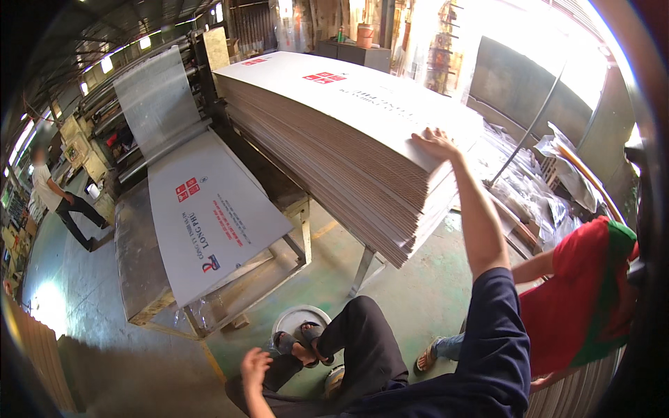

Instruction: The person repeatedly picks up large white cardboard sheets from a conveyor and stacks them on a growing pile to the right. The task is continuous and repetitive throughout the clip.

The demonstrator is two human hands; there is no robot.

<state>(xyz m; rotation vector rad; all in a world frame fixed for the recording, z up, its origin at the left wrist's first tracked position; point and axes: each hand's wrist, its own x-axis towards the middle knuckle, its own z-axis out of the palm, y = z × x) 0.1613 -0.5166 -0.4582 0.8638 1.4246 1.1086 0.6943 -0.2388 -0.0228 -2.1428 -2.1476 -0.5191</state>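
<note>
My right hand (435,144) reaches out over a tall stack of corrugated cardboard sheets (327,160) and rests on the top sheet, close to its near edge. The fingers lie stretched on the white surface, and nothing shows in them. The top sheet (279,70) is white with red and dark print. Above my lap, my left hand (256,368) is held up with loosely bent fingers apart and empty. In front of it, a printed white sheet (209,209) lies slanted on a low metal-framed table (136,258), by the rollers of a machine.
A translucent film (157,97) hangs at the machine (118,132). At my right stands a co-worker in a red and green shirt (571,299); another person (56,188) is far left. My sandalled feet rest on a round pale base (301,317). Plastic wrap (516,160) lies heaped beyond the stack.
</note>
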